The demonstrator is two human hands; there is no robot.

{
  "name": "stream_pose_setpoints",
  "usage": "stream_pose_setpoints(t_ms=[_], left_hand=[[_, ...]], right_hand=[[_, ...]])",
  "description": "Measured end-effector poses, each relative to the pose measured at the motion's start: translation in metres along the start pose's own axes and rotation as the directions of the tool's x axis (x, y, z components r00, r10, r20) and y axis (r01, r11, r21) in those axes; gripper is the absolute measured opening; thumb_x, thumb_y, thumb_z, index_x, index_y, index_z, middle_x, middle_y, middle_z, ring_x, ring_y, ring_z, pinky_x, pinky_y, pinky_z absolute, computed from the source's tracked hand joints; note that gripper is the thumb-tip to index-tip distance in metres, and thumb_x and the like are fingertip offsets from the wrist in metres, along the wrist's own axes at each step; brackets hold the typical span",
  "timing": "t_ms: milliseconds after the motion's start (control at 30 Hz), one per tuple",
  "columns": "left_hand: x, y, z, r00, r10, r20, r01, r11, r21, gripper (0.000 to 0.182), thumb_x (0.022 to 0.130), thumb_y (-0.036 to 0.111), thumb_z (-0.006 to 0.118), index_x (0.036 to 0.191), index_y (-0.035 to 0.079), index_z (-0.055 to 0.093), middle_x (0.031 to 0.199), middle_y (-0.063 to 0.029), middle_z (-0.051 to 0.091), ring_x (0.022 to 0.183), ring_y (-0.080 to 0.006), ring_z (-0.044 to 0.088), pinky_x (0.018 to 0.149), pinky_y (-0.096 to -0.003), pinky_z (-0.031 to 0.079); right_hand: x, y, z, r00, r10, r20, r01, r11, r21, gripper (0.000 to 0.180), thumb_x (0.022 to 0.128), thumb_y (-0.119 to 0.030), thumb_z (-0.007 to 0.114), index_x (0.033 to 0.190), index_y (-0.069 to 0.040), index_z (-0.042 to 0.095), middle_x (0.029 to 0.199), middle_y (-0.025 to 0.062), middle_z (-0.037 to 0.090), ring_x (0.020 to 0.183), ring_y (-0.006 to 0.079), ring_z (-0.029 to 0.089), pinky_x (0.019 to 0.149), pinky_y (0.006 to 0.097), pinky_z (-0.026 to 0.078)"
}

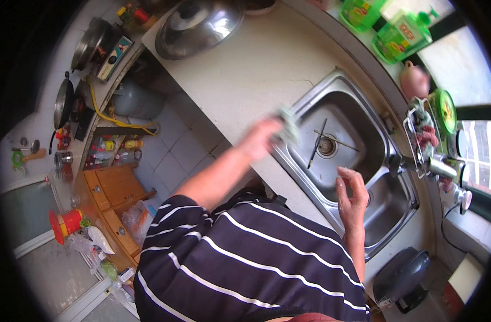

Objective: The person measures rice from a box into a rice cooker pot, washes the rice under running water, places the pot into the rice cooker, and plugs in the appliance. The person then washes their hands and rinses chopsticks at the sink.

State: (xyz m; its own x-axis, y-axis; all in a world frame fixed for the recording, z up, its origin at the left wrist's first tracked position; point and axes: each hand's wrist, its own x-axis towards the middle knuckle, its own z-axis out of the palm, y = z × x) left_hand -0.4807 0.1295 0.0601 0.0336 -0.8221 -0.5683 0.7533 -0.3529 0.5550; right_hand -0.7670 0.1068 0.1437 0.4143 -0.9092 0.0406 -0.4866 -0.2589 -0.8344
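My left hand (pixel 261 137) is closed around a pale green cloth (pixel 286 125), both blurred by motion, at the left rim of a stainless-steel double sink (pixel 346 78). Whether the cloth touches the rim or the countertop cannot be told. Over the sink's near side hangs my right hand (pixel 352 193), thumb and bent fingers apart, nothing seen in it. Wet-looking or pale marks show on its fingertips. In the larger basin, a dark thin stick (pixel 317 144) and a brownish thin stick (pixel 344 143) cross near the drain strainer (pixel 327 147).
A domed metal wok lid (pixel 199 30) rests on the pale countertop (pixel 245 72). Green soap bottles (pixel 404 36) and a wire rack (pixel 420 133) line the window side. A dark basin-like object (pixel 400 275) stands right of the sink. Behind left are a gas cylinder (pixel 134 98) and wooden cabinet (pixel 114 187).
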Motion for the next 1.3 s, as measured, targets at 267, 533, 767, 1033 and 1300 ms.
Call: stream_pose_setpoints(t_ms=[267,533,767,1033,1300], left_hand=[[0.094,0.189,-0.291,0.248,0.961,-0.121,0.137,0.089,0.987,0.034,0.09,0.014,0.059,0.123,0.008,0.058,0.12,-0.0161,0.061,0.108,-0.0315,0.061,0.09,-0.0399,0.051],[0.11,0.115,-0.262,0.398,0.86,0.32,-0.26,-0.229,0.938,0.039,0.085,-0.006,0.053,0.114,0.014,0.069,0.119,-0.0126,0.065,0.11,-0.031,0.061,0.095,-0.0374,0.049],[0.053,-0.005,-0.132,0.614,0.789,0.024,-0.463,0.335,0.82,0.035,0.085,-0.009,0.052,0.108,0.009,0.072,0.112,-0.0089,0.068,0.11,-0.0231,0.062,0.096,-0.0331,0.047],[0.011,0.029,-0.187,0.379,0.924,-0.046,-0.214,0.136,0.967,0.035,0.084,-0.007,0.057,0.112,0.009,0.069,0.115,-0.0123,0.063,0.107,-0.0283,0.061,0.094,-0.0345,0.049],[0.01,-0.091,-0.077,0.626,0.779,-0.028,-0.305,0.278,0.911,0.052,0.083,-0.004,0.059,0.131,0.015,0.059,0.119,-0.0148,0.054,0.106,-0.0295,0.058,0.092,-0.0377,0.048]], right_hand=[[0.018,-0.016,0.06,0.964,0.107,0.244,-0.097,0.994,-0.052,0.016,0.089,0.001,0.063,0.104,0.001,0.067,0.092,0.0126,0.067,0.081,0.0185,0.064,0.075,0.0287,0.051],[0.037,-0.041,0.104,0.947,0.075,0.314,-0.06,0.997,-0.055,0.016,0.088,0.0,0.063,0.103,0.0,0.067,0.091,0.0148,0.067,0.077,0.0234,0.067,0.072,0.0315,0.052],[0.05,-0.061,0.119,0.945,0.028,0.326,-0.019,0.999,-0.032,0.014,0.088,0.0,0.063,0.102,0.0,0.067,0.089,0.015,0.066,0.077,0.0245,0.067,0.069,0.0322,0.052],[0.051,-0.045,0.111,0.931,0.009,0.366,-0.002,1.0,-0.02,0.015,0.088,-0.003,0.063,0.102,-0.002,0.068,0.09,0.0149,0.066,0.078,0.0288,0.066,0.068,0.0353,0.051],[0.046,-0.026,0.087,0.934,0.025,0.358,-0.027,1.0,0.001,0.016,0.088,-0.004,0.063,0.103,-0.004,0.067,0.089,0.015,0.065,0.078,0.0316,0.065,0.069,0.037,0.051]])
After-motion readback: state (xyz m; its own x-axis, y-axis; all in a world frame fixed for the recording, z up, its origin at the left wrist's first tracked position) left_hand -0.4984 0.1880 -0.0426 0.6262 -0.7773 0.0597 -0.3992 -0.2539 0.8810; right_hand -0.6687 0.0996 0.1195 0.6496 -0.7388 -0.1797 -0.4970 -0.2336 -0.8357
